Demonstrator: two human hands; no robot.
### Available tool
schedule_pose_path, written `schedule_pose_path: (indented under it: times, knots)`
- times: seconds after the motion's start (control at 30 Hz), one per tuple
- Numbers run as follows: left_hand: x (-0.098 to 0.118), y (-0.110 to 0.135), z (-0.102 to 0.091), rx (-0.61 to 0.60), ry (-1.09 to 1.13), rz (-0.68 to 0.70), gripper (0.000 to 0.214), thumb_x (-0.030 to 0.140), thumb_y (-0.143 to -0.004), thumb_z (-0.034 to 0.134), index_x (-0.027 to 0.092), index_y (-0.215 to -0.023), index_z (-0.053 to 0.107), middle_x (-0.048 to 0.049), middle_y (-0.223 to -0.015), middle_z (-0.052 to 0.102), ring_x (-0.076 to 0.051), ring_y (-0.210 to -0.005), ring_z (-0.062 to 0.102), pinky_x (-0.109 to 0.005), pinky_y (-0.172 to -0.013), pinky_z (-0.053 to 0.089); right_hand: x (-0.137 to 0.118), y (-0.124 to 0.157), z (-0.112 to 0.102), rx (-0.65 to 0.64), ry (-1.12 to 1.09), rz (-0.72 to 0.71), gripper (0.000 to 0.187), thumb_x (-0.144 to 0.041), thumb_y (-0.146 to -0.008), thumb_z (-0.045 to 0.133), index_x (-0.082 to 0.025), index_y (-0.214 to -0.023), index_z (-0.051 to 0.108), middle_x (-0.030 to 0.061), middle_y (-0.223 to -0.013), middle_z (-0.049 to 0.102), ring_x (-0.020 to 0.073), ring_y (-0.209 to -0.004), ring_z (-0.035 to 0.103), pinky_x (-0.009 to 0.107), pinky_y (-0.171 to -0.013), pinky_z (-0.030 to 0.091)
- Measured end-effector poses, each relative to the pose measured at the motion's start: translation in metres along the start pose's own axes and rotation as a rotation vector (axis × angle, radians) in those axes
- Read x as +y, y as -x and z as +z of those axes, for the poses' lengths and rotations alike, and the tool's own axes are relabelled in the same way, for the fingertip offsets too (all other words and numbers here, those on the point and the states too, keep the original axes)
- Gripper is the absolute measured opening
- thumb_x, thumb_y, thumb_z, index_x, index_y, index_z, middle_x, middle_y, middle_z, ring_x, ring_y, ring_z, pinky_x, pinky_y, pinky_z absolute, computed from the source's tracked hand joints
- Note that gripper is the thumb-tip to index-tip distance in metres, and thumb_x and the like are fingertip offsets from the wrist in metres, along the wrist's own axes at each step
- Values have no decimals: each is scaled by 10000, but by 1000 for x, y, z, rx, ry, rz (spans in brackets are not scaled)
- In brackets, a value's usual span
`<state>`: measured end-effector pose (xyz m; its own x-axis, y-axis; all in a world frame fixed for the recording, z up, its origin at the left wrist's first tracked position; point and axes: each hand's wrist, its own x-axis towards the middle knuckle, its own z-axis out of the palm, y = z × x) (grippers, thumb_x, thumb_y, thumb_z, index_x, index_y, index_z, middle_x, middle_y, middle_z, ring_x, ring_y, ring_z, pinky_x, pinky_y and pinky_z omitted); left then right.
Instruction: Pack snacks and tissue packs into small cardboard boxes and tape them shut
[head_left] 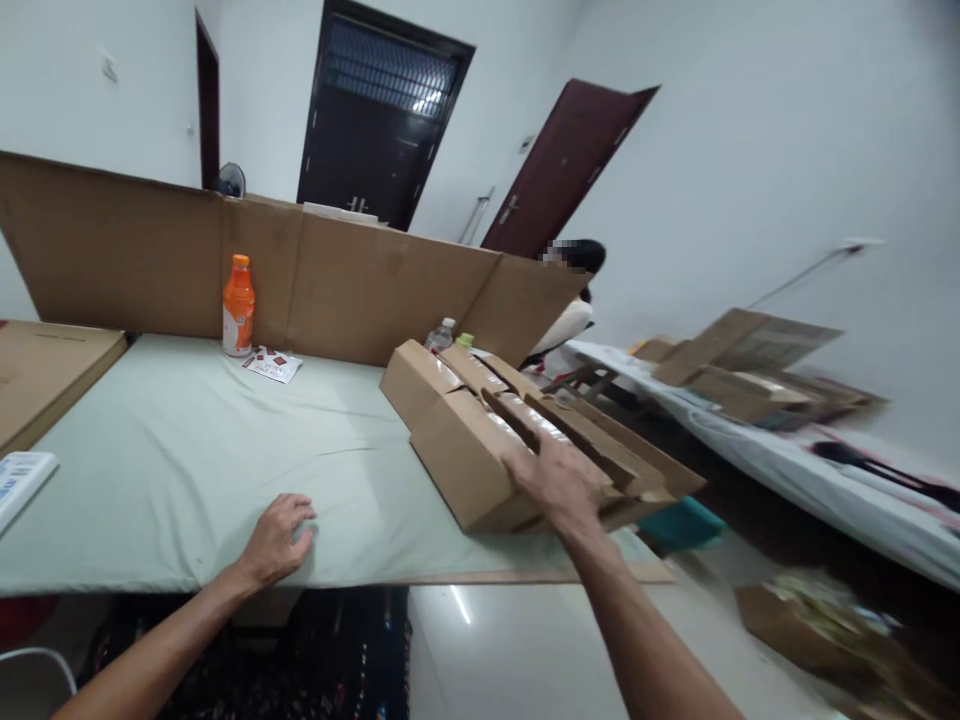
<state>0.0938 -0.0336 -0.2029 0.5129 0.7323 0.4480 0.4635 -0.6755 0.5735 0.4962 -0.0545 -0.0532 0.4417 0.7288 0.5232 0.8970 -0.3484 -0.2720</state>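
Note:
My right hand lies on top of a stack of flat folded cardboard boxes at the right end of the table, fingers stretched over the pieces. My left hand rests on the pale green tablecloth near the front edge, fingers loosely curled, holding nothing. The stack holds several brown sheets, some with clear tape strips.
A tall cardboard screen stands along the table's back. An orange drink bottle and a small printed packet sit before it. A flat carton lies at left. Another person sits behind the screen; more cardboard covers a second table at right.

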Motion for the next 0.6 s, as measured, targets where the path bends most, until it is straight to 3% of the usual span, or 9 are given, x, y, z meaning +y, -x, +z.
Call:
schedule_pose_path:
  times: [0.17, 0.4, 0.5, 0.6]
  knots:
    - [4, 2, -2, -6, -12, -11, 292, 372, -1033, 650, 184, -1257, 663, -111, -1319, 656, -253, -1154, 663, -479, -1000, 579, -2, 1, 10, -129, -22, 34, 641, -376, -818, 627, -59, -1375, 631, 270, -1096, 758, 416, -960, 725, 511, -832, 539]
    - [5, 1, -5, 31, 52, -64, 296, 367, -1024, 663, 181, -1254, 665, -116, -1344, 646, -272, -1208, 645, -509, -1037, 560, -27, -18, -2, -263, -182, -85, 390, -292, -784, 567, -117, -1049, 793, 179, -1027, 804, 322, -944, 752, 416, -847, 575]
    - [3, 3, -23, 74, 86, -92, 385, 316, -987, 674, 185, -1345, 621, -151, -1415, 607, -313, -1323, 595, -551, -1127, 510, -59, -10, -1, -292, -278, -189, 386, -292, -802, 559, -155, -1064, 806, 119, -1005, 821, 288, -917, 759, 391, -847, 585]
    - [-5, 5, -57, 106, 107, -121, 656, 309, -943, 677, 213, -1549, 443, -180, -1566, 480, -351, -1469, 475, -582, -1219, 422, -101, 11, 1, -336, -373, -305, 375, -321, -841, 588, -194, -1114, 813, 80, -954, 827, 263, -836, 758, 364, -802, 593]
